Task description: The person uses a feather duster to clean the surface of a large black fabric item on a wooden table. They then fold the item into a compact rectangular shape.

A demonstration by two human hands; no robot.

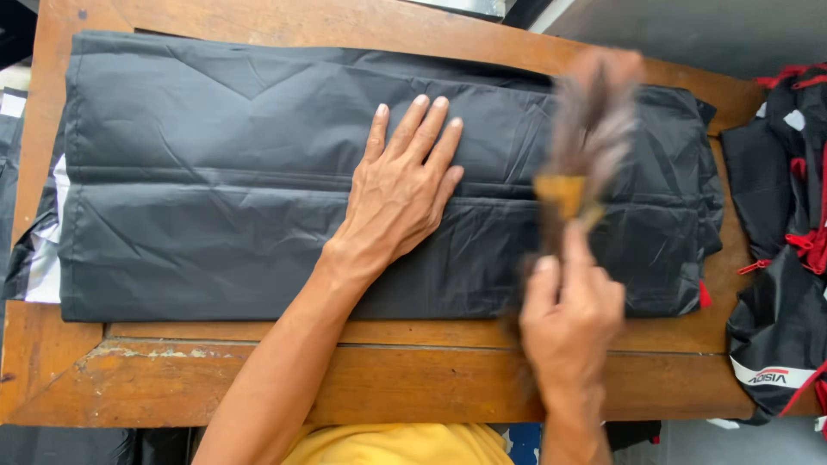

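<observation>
two hands at work, left hand (398, 191) flat, fingers spread on folded black fabric (215, 181), right hand (570, 312) fist-closed around blurred brush (579, 146), wooden table (258, 379)

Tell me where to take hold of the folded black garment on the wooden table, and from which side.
Best bet is the near long edge of the folded black garment, approached from the table's front side. That edge lies straight, close to the table's front rim and free. The left hand presses flat on the middle, and the right hand works a blurred brush over the right part, so grip left of both.

head cam | looks straight down | close over wooden table (258, 379)
</observation>
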